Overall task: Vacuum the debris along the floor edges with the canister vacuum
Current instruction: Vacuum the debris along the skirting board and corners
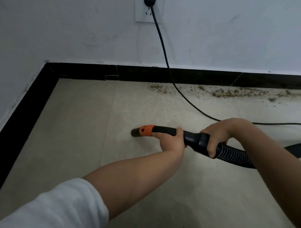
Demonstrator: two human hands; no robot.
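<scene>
From the head view, the left hand has its grip clamped on the black vacuum handle just behind the orange collar. The right hand has its grip clamped where the handle meets the ribbed hose. The nozzle points left above the floor, well apart from the debris lying along the black skirting. A power cord hangs from the wall socket.

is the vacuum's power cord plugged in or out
Plugged in: the black plug sits in the wall socket, and the power cord hangs down from it onto the floor.
</scene>
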